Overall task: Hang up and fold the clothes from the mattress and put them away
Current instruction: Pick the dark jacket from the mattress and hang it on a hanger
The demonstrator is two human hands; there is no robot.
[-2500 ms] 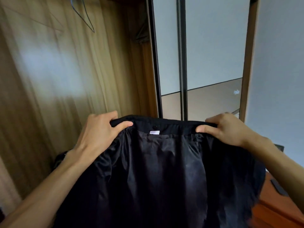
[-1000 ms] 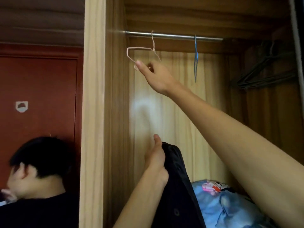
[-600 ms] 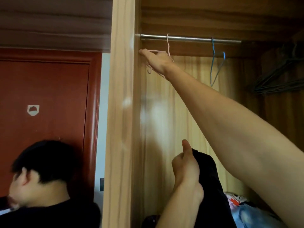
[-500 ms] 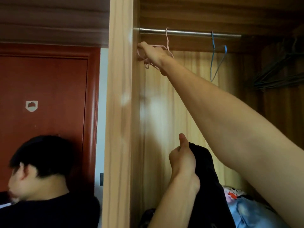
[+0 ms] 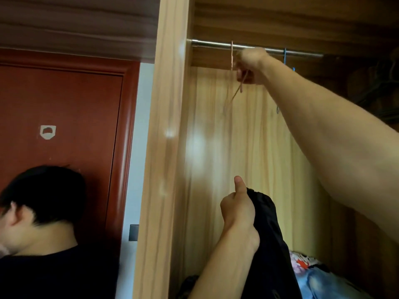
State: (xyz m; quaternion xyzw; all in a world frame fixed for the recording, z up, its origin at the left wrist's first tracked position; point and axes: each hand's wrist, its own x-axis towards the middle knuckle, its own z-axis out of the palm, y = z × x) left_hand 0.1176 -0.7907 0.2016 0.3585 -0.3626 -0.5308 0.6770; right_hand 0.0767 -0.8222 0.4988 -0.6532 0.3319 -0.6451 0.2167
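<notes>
Left hand (image 5: 238, 210): sitting nearest the camera, low and centre; fingers curling shut around a bunched fold of the black garment (image 5: 268, 240), thumb sticking straight up.
Black garment: hanging down from the left fist, draping toward the bottom edge of view, in front of the wardrobe's open compartment.
Other person (image 5: 41, 229): standing at lower left, outside the wardrobe, wearing a dark top; head turning away.
Patterned fabric (image 5: 319, 277): lying at the wardrobe's lower right corner, blue with red and white print; partly hiding behind the black garment.
Wardrobe side panel (image 5: 159, 147): light wood upright, dividing the room on the left from the compartment on the right.
Right hand (image 5: 250, 66): reaching up and across, arm filling the right side of view; fingers closing around the pink hanger (image 5: 234, 83) just below its hook; blurring with motion.
Pink hanger: hooking over the rail (image 5: 211, 43) near the rail's left end; its lower wires trailing down-left from the fist, faint and blurred.
Rail: metal bar running across the top of the compartment, left end meeting the side panel.
Blue hanger (image 5: 285, 56): hanging on the rail to the right of the pink one, mostly hiding behind the right forearm.
Dark hangers (image 5: 380, 87): bunching in the shadowed upper right corner; detail too dim to resolve.
Red door (image 5: 64, 108): standing farthest back on the left, behind the other person.
</notes>
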